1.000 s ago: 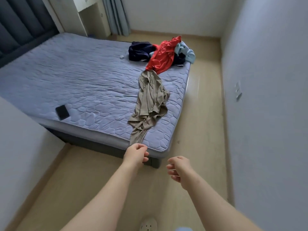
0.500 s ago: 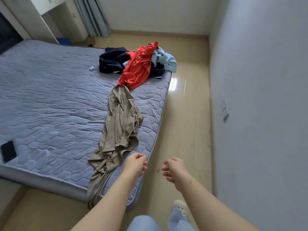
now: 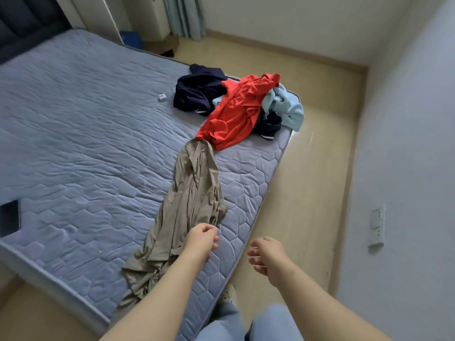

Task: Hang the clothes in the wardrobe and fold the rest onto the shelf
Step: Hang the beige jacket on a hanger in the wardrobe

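Bed (image 3: 86, 143) carries all clothes near right edge. Khaki garment (image 3: 194, 188): long, thin, limp, likely light. It lies lengthwise, lower end spilling over foot edge. Probably sags and slides, so best taken at both shoulders.

Red garment (image 3: 236, 112), navy garment (image 3: 197, 89) and light-blue garment (image 3: 288, 107) heaped at far right corner.

Left hand (image 3: 202, 238): fingers curled over khaki cloth; gripping or only touching, cannot tell. Right hand (image 3: 267, 254): loosely curled, empty, off right edge.

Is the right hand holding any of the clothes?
No, the right hand hangs over the light wooden floor, loosely curled and empty, apart from the long khaki fabric garment on the grey-blue quilted mattress.
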Available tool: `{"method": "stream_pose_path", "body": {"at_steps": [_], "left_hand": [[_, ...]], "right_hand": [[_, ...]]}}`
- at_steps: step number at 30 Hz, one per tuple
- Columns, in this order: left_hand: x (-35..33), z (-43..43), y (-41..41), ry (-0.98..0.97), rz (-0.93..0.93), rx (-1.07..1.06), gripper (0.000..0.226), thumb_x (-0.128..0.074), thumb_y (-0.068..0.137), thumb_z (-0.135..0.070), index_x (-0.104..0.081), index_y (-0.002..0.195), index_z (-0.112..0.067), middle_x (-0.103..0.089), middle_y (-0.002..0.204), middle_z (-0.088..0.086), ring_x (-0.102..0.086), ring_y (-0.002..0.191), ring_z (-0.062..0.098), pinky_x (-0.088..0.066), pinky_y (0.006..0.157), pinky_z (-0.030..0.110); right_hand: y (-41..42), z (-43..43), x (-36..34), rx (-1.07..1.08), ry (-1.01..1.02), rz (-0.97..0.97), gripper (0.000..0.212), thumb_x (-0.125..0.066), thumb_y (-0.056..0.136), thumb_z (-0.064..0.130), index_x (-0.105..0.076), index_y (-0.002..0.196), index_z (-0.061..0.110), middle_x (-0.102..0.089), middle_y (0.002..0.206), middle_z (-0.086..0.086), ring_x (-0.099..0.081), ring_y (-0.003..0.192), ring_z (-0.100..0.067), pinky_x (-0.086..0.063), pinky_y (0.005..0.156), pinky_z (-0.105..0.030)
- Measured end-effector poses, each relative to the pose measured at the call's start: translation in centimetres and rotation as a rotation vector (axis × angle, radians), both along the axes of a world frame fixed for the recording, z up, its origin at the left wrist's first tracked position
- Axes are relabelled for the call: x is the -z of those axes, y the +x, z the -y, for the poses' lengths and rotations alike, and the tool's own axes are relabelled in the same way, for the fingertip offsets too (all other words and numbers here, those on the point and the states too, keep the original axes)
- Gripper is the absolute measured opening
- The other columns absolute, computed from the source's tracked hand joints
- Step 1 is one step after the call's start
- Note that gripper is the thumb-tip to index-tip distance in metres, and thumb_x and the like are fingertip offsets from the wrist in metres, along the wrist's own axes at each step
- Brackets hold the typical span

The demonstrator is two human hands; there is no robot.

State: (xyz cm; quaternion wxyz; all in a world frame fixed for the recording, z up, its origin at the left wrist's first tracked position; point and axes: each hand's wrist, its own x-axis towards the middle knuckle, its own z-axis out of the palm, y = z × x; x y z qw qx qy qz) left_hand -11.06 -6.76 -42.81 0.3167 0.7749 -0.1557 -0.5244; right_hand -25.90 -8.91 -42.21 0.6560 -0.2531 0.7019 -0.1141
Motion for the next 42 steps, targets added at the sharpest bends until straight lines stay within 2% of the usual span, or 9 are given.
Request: {"method": "stream_pose_path", "body": {"at_steps": [9,19,25,28,31,34,38,40,42], "left_hand": [[3.6,6.8,3.5,0.101,-0.047,-0.281,0.025,-0.046,0.094,-0.005,-0.051,0.07,-0.012,-0.048,0.061,0.007,-0.04,0.039,0.012,-0.024,0.029,0.009],[13.3,13.2,4.6,0.31,-0.05,-0.535,0.019,-0.048,0.091,-0.011,-0.056,0.075,-0.017,-0.055,0.061,0.002,-0.051,0.045,0.013,-0.033,0.041,0.017],[19.7,17.8,4.8,0.401,0.242,-0.287,0.01,-0.052,0.089,-0.02,-0.058,0.085,-0.027,-0.065,0.097,0.003,-0.059,0.095,0.026,-0.04,0.077,0.027],[22.9,19.4,4.9,0.416,0.426,-0.134,0.038,-0.056,0.087,-0.029,-0.048,0.123,-0.029,-0.039,0.138,-0.003,-0.046,0.118,0.022,-0.034,0.086,0.027],[25.8,20.4,5.5,0.429,0.472,0.001,0.06,-0.057,0.086,-0.036,-0.029,0.139,-0.033,-0.007,0.152,-0.009,-0.024,0.135,0.022,-0.029,0.105,0.037],[28.1,20.9,7.1,0.457,0.457,0.056,0.059,-0.059,0.086,-0.034,-0.033,0.139,-0.029,-0.012,0.152,-0.006,-0.024,0.135,0.023,-0.029,0.107,0.039],[29.8,20.3,8.0,0.461,0.292,0.126,0.037,-0.055,0.089,-0.025,-0.052,0.126,-0.025,-0.057,0.122,0.006,-0.054,0.11,0.027,-0.042,0.086,0.03],[29.7,19.8,6.6,0.394,0.206,0.224,0.019,-0.051,0.091,-0.023,-0.062,0.106,-0.019,-0.064,0.101,0.01,-0.058,0.098,0.028,-0.04,0.073,0.027],[29.7,19.1,4.6,0.307,0.099,0.404,0.012,-0.05,0.09,-0.019,-0.062,0.086,-0.018,-0.064,0.093,0.01,-0.059,0.09,0.025,-0.04,0.068,0.024]], "right_hand": [[3.8,11.4,3.2,-0.221,0.109,-0.055,0.013,-0.045,0.091,0.005,-0.048,0.082,0.013,-0.044,0.061,-0.004,-0.036,0.045,-0.014,-0.023,0.047,-0.017],[6.7,22.5,11.1,-0.447,0.284,-0.052,0.014,-0.047,0.091,0.003,-0.05,0.079,0.01,-0.046,0.057,-0.005,-0.039,0.042,-0.014,-0.025,0.039,-0.014],[6.8,28.2,17.6,-0.595,0.28,-0.156,0.012,-0.045,0.092,0.005,-0.052,0.083,0.009,-0.052,0.062,-0.007,-0.044,0.048,-0.016,-0.031,0.045,-0.018],[7.4,30.5,21.2,-0.629,0.268,-0.188,0.014,-0.045,0.092,0.005,-0.051,0.081,0.009,-0.051,0.062,-0.007,-0.042,0.048,-0.017,-0.03,0.047,-0.019],[8.2,31.9,24.3,-0.677,0.254,-0.208,0.014,-0.046,0.093,0.006,-0.052,0.081,0.01,-0.053,0.064,-0.007,-0.045,0.049,-0.017,-0.032,0.048,-0.02],[8.7,32.8,26.4,-0.744,0.25,-0.197,0.012,-0.048,0.092,0.008,-0.053,0.081,0.011,-0.054,0.063,-0.006,-0.046,0.048,-0.016,-0.032,0.047,-0.02],[9.2,34.0,28.2,-0.791,0.199,-0.207,0.009,-0.048,0.092,0.012,-0.055,0.086,0.012,-0.056,0.068,-0.005,-0.049,0.053,-0.017,-0.035,0.05,-0.021],[10.0,34.1,28.5,-0.769,0.149,-0.16,0.011,-0.049,0.094,0.019,-0.054,0.101,0.013,-0.058,0.083,-0.004,-0.051,0.063,-0.017,-0.038,0.054,-0.024],[11.6,34.1,28.7,-0.763,0.094,-0.075,0.033,-0.051,0.094,0.03,-0.044,0.124,0.02,-0.055,0.108,-0.002,-0.055,0.084,-0.018,-0.042,0.065,-0.028]]}}
